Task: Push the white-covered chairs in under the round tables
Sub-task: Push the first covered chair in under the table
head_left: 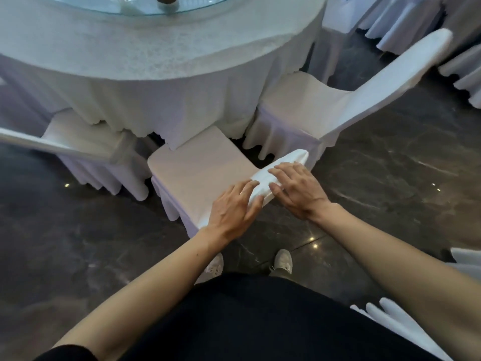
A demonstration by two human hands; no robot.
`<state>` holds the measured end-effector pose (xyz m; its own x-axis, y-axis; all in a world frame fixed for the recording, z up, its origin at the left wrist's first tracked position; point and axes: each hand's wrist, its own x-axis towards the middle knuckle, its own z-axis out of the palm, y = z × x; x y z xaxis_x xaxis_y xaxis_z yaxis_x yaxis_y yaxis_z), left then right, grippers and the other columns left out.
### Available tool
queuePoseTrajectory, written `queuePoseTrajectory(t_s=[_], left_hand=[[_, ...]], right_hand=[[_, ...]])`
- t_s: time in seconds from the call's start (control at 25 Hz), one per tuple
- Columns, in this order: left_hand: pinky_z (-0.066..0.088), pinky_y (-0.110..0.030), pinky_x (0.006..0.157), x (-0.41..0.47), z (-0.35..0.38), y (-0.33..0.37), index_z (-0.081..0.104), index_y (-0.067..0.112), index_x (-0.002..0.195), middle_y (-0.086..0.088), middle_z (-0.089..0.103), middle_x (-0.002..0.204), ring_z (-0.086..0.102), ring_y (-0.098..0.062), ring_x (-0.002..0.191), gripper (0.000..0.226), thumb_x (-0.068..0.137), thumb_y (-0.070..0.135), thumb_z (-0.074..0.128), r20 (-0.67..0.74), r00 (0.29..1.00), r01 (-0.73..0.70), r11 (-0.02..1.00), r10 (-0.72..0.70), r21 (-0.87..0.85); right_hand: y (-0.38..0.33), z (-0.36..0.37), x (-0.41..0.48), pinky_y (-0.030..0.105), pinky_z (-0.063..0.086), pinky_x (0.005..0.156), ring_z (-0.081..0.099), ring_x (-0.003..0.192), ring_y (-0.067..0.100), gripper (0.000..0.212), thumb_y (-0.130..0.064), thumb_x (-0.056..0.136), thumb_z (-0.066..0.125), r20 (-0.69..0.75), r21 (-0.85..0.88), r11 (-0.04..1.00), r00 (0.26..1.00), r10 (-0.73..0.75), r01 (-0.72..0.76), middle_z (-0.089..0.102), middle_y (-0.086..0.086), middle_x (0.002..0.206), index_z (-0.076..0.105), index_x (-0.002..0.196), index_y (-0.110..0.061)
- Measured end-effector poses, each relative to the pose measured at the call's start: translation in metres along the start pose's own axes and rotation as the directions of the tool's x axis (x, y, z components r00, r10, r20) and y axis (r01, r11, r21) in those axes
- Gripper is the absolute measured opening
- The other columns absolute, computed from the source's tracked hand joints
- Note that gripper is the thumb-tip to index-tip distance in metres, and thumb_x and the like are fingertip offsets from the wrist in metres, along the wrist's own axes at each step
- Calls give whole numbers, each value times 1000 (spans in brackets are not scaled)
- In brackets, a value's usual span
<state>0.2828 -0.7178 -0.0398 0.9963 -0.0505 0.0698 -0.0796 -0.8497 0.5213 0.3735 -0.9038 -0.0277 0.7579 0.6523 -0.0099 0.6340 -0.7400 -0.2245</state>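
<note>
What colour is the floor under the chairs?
Dark grey stone with pale veins; the floor shows best in the head view.

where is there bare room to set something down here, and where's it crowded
Free: the tablecloth band between the glass turntable and the table's rim, and the middle chair's seat, bare up to the cloth's hem. Crowded: the turntable carries items; the gaps to the left chair and right chair are narrow.

The left hand and right hand rest atop the chair back.
</note>
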Motion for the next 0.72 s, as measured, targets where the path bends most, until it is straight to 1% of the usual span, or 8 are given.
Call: queuePoseTrajectory(t_s=[0.08, 0.2, 0.28, 0.36, 0.44, 0.56, 0.64, 0.72], left_hand=[[48, -31, 75, 5, 12, 14, 52, 18, 127, -5, 61, 123, 60, -20, 100, 45, 100, 46, 31, -36, 997, 70, 996, -68, 47], [48, -35, 69, 6, 27, 36, 53, 20, 120, -4, 65, 109, 62, -23, 90, 47, 99, 47, 21, -92, 971, 226, 971, -219, 79], [45, -34, 65, 5, 34, 49, 53, 20, 116, -4, 66, 101, 61, -23, 84, 46, 99, 46, 19, -150, 941, 319, 943, -303, 95], [38, -30, 62, 6, 38, 56, 56, 20, 114, -3, 66, 98, 61, -22, 81, 46, 100, 45, 20, -216, 902, 401, 910, -373, 103], [35, -29, 61, 8, 39, 57, 55, 21, 114, -1, 66, 100, 61, -22, 82, 47, 99, 47, 19, -229, 888, 434, 892, -400, 126], [41, -33, 60, 7, 39, 45, 54, 22, 119, -1, 68, 104, 64, -25, 83, 53, 96, 55, 19, -233, 878, 455, 880, -418, 136], [43, -33, 58, 1, 42, 36, 57, 20, 117, -2, 70, 98, 65, -27, 77, 61, 95, 60, 17, -266, 874, 453, 879, -407, 145], [45, -31, 52, -2, 47, 27, 61, 18, 109, -3, 71, 86, 65, -27, 65, 65, 96, 62, 15, -310, 878, 425, 892, -366, 152]], right_hand=[[20, 1, 5, 47, 32, 110, 51, 122, 29, 53, -46, 99, 28, 33, 16, 995, 994, -103, 102, 59, 11, 126, 58, 124, -11], [44, 3, 15, 48, 34, 107, 54, 113, 31, 50, -46, 99, 30, 55, 64, 964, 964, -262, 258, 61, 10, 117, 60, 118, -12], [52, 3, 26, 46, 36, 104, 56, 106, 31, 51, -49, 99, 28, 91, 96, 942, 939, -331, 322, 63, 9, 112, 60, 116, -13], [57, 3, 36, 44, 36, 101, 58, 101, 29, 54, -53, 99, 23, 142, 120, 920, 910, -389, 374, 64, 7, 107, 59, 114, -15], [62, 6, 45, 42, 40, 93, 59, 93, 27, 57, -56, 98, 20, 151, 126, 891, 879, -452, 436, 65, 6, 101, 58, 111, -17], [67, 6, 60, 39, 42, 73, 59, 78, 27, 56, -60, 95, 25, 161, 152, 850, 835, -526, 505, 65, 6, 88, 56, 99, -14], [67, 8, 68, 36, 38, 63, 58, 69, 27, 59, -64, 92, 24, 174, 166, 830, 812, -557, 533, 64, 5, 82, 56, 94, -13], [67, 11, 75, 32, 32, 56, 58, 63, 28, 61, -65, 91, 24, 151, 171, 810, 797, -584, 561, 66, 4, 79, 58, 92, -14]])
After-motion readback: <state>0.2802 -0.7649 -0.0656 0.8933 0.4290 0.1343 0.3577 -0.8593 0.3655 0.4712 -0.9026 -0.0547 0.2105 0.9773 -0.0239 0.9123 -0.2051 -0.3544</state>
